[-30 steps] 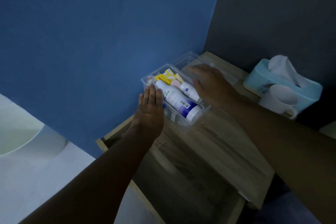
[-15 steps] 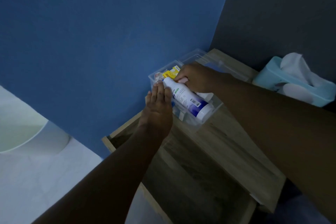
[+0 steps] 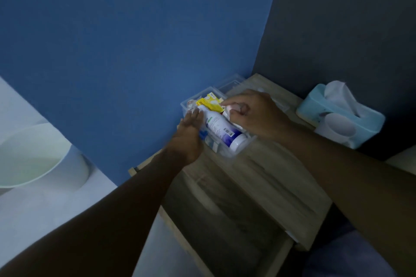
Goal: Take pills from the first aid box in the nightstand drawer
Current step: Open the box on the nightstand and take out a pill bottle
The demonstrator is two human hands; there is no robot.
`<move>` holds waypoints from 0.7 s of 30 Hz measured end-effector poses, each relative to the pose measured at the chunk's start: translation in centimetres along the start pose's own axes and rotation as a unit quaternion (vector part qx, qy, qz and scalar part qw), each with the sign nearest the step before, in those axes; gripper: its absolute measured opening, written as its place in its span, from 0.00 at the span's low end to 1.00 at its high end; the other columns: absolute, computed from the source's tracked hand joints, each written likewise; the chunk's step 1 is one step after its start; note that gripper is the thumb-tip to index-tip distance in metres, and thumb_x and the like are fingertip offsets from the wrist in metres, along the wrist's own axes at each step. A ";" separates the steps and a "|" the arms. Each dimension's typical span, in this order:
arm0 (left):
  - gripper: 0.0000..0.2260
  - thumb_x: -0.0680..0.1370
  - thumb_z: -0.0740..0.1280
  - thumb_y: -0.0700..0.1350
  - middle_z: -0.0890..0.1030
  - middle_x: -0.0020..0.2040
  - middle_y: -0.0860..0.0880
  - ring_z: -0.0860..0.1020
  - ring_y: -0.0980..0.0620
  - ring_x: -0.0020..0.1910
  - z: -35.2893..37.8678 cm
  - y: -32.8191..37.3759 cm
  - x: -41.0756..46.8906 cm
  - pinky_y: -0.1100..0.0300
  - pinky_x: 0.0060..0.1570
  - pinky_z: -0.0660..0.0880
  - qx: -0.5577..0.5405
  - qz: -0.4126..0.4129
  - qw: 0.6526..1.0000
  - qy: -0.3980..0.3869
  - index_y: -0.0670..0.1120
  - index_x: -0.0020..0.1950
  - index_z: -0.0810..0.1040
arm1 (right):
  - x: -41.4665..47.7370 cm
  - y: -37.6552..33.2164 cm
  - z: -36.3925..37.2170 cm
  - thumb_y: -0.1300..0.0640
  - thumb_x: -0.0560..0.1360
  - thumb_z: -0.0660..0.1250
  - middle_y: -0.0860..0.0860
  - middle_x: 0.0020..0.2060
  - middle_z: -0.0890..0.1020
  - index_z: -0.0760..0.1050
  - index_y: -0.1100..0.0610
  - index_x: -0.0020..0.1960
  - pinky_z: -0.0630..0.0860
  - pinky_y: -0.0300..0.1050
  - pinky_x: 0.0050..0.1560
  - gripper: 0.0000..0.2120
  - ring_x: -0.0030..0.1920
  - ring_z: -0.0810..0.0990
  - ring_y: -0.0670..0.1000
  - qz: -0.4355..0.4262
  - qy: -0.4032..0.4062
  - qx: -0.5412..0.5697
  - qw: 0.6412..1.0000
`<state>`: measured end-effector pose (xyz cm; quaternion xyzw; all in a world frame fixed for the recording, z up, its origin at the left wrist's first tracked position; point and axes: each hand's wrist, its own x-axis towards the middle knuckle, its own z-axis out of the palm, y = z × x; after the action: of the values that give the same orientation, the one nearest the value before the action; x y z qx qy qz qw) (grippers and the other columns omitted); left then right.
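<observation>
Clear first aid box (image 3: pixel 234 153) on the nightstand top (image 3: pixel 276 177) is steadied and searched.

Left hand (image 3: pixel 188 136) is laid flat, fingers extended, against the box's left wall; right hand (image 3: pixel 252 113) is pinched shut on a small pale item, identity unclear. Box's long axis runs toward the blue wall (image 3: pixel 135 40), tight to it; a white-blue bottle (image 3: pixel 221 129) lies lengthwise inside. Open drawer (image 3: pixel 225 220) sits below; tissue box (image 3: pixel 342 117) stands well right.

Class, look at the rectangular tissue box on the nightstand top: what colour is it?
Light blue, with white tissue poking out of the rectangular tissue box; the head view shows it.
</observation>
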<state>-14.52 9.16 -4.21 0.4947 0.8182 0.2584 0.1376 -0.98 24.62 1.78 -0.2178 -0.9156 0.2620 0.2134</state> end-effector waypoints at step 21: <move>0.20 0.81 0.62 0.48 0.83 0.56 0.36 0.85 0.47 0.49 -3.9 17.8 -10.6 0.57 0.52 0.82 -0.753 -0.112 0.648 -0.004 0.31 0.61 0.77 | -11.4 -9.4 -12.6 0.59 0.72 0.73 0.58 0.40 0.84 0.84 0.64 0.48 0.75 0.47 0.46 0.09 0.43 0.82 0.55 -0.122 0.033 -0.036 0.991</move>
<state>1.79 5.42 8.65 0.1268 0.3905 0.7665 0.4939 11.93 16.46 13.76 -0.1207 -0.9368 0.1933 0.2655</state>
